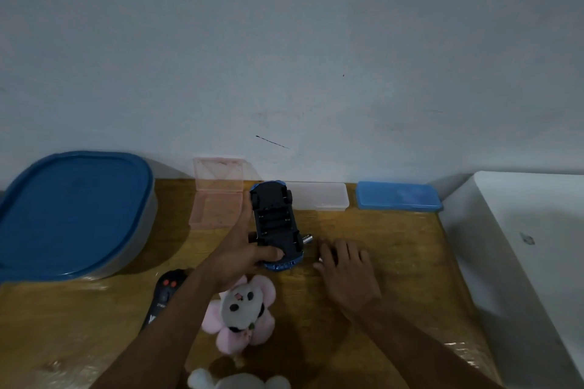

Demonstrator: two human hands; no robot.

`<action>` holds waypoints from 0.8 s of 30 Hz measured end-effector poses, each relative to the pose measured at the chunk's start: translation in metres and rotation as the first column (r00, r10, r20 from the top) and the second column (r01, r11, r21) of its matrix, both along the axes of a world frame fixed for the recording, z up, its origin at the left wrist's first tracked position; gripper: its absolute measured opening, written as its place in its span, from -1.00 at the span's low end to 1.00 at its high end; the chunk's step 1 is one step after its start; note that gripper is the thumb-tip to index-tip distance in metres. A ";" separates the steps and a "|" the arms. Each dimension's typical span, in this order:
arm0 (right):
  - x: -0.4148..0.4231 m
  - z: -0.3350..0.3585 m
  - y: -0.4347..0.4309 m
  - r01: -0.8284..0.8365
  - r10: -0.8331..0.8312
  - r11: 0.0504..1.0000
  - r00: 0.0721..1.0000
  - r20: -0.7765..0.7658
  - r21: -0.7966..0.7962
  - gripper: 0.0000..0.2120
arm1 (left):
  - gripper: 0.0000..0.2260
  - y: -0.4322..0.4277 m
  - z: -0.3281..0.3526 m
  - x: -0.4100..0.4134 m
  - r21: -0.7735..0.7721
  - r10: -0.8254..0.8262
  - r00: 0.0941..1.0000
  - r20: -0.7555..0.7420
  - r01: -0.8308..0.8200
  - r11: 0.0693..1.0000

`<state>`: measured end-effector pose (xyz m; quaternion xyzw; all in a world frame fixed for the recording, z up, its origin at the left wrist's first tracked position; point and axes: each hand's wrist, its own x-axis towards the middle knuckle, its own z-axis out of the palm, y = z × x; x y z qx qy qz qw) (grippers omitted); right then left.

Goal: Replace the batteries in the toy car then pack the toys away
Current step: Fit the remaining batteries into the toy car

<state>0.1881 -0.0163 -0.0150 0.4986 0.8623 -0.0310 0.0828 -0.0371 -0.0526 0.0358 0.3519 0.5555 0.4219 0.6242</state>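
On the wooden tabletop [395, 246], centre: toy car [275, 224], blue, laid belly-up, one end toward the wall [284, 57]. Battery bay uncovered; its slots look dark and I judge them empty, though the dim light leaves that unsure.

My left hand [240, 249] grips the car from its left flank, thumb curled over the near end. My right hand [344, 265] lies flat just right of the car, fingers straight and loosely spread, tips beside a small metal cylinder [307, 239], likely a battery. Something dark sits under the fingers; I cannot tell what.

Step in hand, by my judgement: battery swap, midway. Next move calls for pinching a cell and seating it by polarity while the left hand steadies the car.

- Near edge: black remote [166, 294]; pink flower plush [243, 309]; white plush [237, 380], partly cut off.
- Back row, against the wall: large tub with blue lid [72, 211]; open pink case [218, 196]; clear box [319, 197]; flat blue-lidded box [398, 196].
- Right: white unit [521, 230], kind unclear.
- Wall: plain grey-white, scuffed.
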 end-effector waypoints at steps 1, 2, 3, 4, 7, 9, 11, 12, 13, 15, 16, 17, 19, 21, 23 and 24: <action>0.000 -0.002 -0.001 -0.017 0.017 1.000 1.000 -0.013 0.027 -0.55 | 0.07 0.000 -0.001 -0.001 0.000 -0.003 1.000 -0.003 0.003 1.000; -0.002 -0.004 -0.001 -0.033 0.034 0.999 0.999 -0.027 0.040 -0.57 | 0.07 0.000 -0.002 -0.001 -0.004 -0.005 1.000 -0.005 0.005 1.000; -0.004 -0.003 0.000 -0.032 0.033 0.999 0.999 -0.038 0.027 -0.59 | 0.07 0.000 -0.002 -0.002 -0.006 -0.005 1.000 -0.001 0.005 1.000; -0.005 -0.002 0.001 -0.020 0.020 1.000 0.999 -0.042 0.012 -0.58 | 0.07 0.001 -0.003 -0.002 -0.009 -0.005 1.000 0.006 0.005 1.000; -0.009 0.000 0.001 -0.025 0.025 0.998 1.000 0.002 -0.064 -0.58 | 0.04 0.001 -0.002 -0.003 -0.006 -0.005 1.000 0.004 0.005 1.000; -0.011 0.005 0.002 -0.085 0.089 0.995 0.993 0.079 -0.061 -0.59 | 0.04 0.000 -0.002 -0.004 -0.001 -0.012 1.000 -0.004 0.012 1.000; -0.013 0.011 0.005 -0.162 0.165 0.986 0.973 0.161 -0.030 -0.57 | 0.03 -0.001 -0.002 -0.004 0.006 -0.015 1.000 -0.008 0.015 1.000; -0.014 0.015 0.007 -0.185 0.186 0.982 0.963 0.197 -0.026 -0.57 | 0.03 -0.001 -0.001 -0.005 0.012 -0.018 1.000 -0.009 0.018 1.000; -0.015 0.018 0.009 -0.182 0.186 0.983 0.961 0.204 -0.038 -0.57 | 0.02 -0.001 0.000 -0.005 0.021 -0.020 1.000 -0.008 0.020 1.000; -0.016 0.022 0.011 -0.043 0.052 0.992 0.996 0.069 -0.121 -0.51 | -0.01 -0.001 0.003 -0.005 0.038 -0.021 1.000 -0.016 0.021 0.999; -0.017 0.027 0.011 0.094 -0.110 0.974 0.991 -0.070 -0.205 -0.49 | -0.02 -0.001 0.005 -0.005 0.043 -0.019 0.999 -0.026 0.020 0.999; -0.018 0.033 0.011 0.219 -0.290 0.932 0.929 -0.231 -0.288 -0.54 | -0.02 -0.001 0.006 -0.006 0.047 -0.019 0.999 -0.034 0.021 0.999; -0.016 0.044 0.014 0.379 -0.620 0.773 0.623 -0.478 -0.508 -0.69 | -0.02 -0.003 0.006 -0.008 0.046 -0.021 0.999 -0.030 0.022 0.999; -0.010 0.051 0.019 0.216 -0.869 0.495 0.126 -0.479 -0.841 -0.73 | -0.03 -0.004 0.008 -0.010 0.057 -0.023 0.999 -0.027 0.025 0.998; -0.003 0.061 0.021 -0.156 -0.927 0.319 -0.257 -0.273 -0.935 -0.74 | -0.05 -0.004 0.011 -0.009 0.075 -0.019 0.999 -0.041 0.022 0.997; -0.001 0.064 0.022 -0.281 -0.926 0.287 -0.326 -0.190 -0.916 -0.73 | -0.06 -0.004 0.012 -0.009 0.081 -0.016 0.999 -0.048 0.019 0.997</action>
